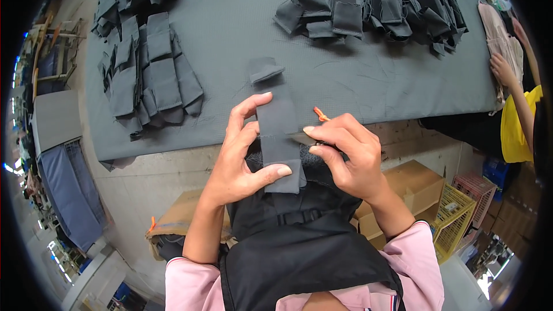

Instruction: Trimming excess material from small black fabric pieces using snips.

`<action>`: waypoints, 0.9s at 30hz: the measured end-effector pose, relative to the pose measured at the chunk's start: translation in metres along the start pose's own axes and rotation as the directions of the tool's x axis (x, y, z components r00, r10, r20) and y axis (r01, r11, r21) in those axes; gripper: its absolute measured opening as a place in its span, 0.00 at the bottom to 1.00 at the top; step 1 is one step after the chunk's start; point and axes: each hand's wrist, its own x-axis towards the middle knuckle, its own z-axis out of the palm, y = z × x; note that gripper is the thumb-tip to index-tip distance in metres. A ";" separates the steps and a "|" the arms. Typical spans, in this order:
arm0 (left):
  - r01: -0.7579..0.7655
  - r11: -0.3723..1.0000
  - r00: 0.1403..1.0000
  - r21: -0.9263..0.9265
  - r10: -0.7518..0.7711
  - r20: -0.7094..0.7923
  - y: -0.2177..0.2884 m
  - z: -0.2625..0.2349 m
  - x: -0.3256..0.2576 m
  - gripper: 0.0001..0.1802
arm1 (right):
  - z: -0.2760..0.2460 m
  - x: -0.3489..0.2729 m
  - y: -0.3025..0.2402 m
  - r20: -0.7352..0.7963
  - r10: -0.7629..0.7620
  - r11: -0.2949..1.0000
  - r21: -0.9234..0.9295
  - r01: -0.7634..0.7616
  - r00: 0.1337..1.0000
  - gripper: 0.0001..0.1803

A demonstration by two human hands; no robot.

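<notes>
A folded dark grey fabric strip [279, 147] lies over the table's near edge and hangs in front of my black apron. My left hand [239, 158] is closed on it, fingers along its left side and thumb pressed on the lower fold. At the strip's right edge, my right hand [351, 152] pinches a small pointed tool that looks like thread snips [298, 137]. Its tip points left at the fabric, and most of it is hidden by my fingers. An orange cord [320, 114] shows just above my right fingers. The strip's far end has another folded flap [266, 71].
Stacks of grey fabric strips [158, 75] lie on the grey-covered table [230, 40] at left, with more bundles [374, 6] at far right. Another person's hand [504, 72] handles pale cloth at the right edge. Cardboard boxes [412, 190] and a yellow crate [452, 219] stand below.
</notes>
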 end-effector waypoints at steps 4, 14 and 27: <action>-0.007 0.998 1.000 0.069 0.005 0.029 -0.001 -0.001 -0.001 0.34 | 0.003 0.006 -0.002 0.065 0.003 0.999 0.032 -0.005 0.998 0.14; -0.006 0.998 0.999 0.069 0.003 0.048 -0.007 -0.004 -0.005 0.35 | 0.010 0.004 -0.002 0.090 -0.018 0.999 -0.039 0.022 0.996 0.12; 0.322 0.819 0.850 -0.474 -0.471 -0.237 -0.020 0.021 0.004 0.17 | 0.029 -0.007 -0.002 0.106 0.268 0.880 0.378 -0.288 0.958 0.16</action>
